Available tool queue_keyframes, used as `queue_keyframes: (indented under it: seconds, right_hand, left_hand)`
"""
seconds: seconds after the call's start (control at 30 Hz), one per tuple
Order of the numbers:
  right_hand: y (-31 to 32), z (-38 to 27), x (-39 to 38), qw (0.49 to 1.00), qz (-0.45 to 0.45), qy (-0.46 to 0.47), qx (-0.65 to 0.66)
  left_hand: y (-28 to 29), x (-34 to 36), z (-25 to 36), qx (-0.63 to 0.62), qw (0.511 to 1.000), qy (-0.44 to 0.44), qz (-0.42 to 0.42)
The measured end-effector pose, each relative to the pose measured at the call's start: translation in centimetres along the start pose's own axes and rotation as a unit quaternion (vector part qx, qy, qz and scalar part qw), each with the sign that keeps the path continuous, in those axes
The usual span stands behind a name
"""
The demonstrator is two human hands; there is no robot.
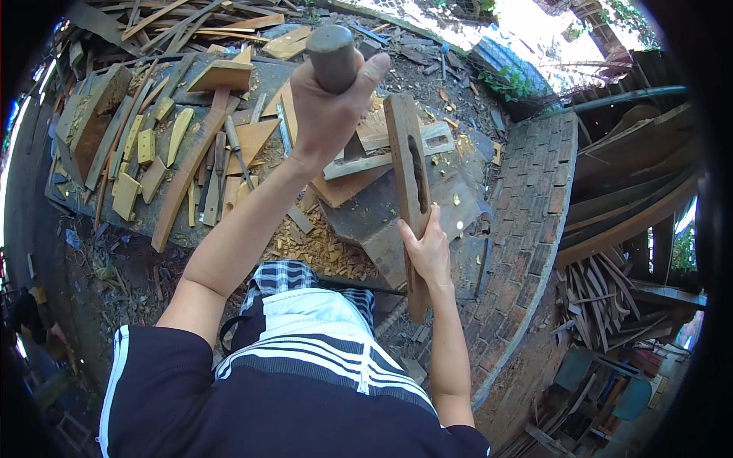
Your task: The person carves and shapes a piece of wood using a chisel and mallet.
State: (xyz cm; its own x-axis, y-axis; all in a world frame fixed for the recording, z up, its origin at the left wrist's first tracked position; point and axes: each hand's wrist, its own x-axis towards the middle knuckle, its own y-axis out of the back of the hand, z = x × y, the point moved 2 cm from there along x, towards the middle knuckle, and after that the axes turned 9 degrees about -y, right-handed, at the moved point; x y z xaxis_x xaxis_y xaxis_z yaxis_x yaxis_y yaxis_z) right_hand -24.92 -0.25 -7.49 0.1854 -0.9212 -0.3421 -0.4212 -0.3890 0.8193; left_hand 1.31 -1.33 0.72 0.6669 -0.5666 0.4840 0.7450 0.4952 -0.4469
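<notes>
In my raised left hand (324, 114), closed around it, is a thick grey round-ended tool (331, 57). A dark blade-like part shows just below that fist; whether it belongs to the tool I cannot tell. My right hand (427, 252) wraps round a long brown slotted wooden block (405, 160) near its lower half. The block stands tilted toward me, a long oval slot in its face. Behind it, a pale slotted wood piece (382, 159) lies on the worktop, partly hidden by my left wrist and the block.
Chisels (237, 149) and several yellow wood offcuts (179, 136) lie on the worktop to the left. Wood chips (328, 248) heap up near my lap. A brick ledge (527, 206) curves along the right, with stacked boards (634, 183) beyond. Scrap wood piles up at the far left.
</notes>
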Motion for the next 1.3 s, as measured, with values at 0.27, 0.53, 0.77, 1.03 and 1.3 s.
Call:
queue_keyframes:
  seconds: [0.27, 0.53, 0.77, 1.03, 1.3]
  right_hand:
    - [-0.2, -0.3, -0.1, 1.000, 0.021, 0.004, -0.006]
    - [0.5, -0.7, -0.2, 0.999, -0.020, -0.029, -0.026]
    - [0.0, -0.3, -0.1, 1.000, 0.015, -0.002, -0.005]
    - [-0.2, -0.1, -0.1, 1.000, 0.025, 0.010, 0.002]
    - [-0.4, -0.4, -0.2, 1.000, -0.005, -0.022, -0.009]
  left_hand:
    - [-0.4, -0.4, -0.8, 0.056, 0.998, -0.012, -0.019]
    - [-0.3, -0.3, -1.4, 0.074, 0.996, -0.022, -0.039]
    - [-0.9, -0.6, -1.7, 0.106, 0.991, -0.053, -0.066]
    - [-1.4, -1.3, -1.1, 0.131, 0.988, -0.056, -0.052]
    - [-1.1, -0.1, -1.8, 0.148, 0.987, -0.015, -0.054]
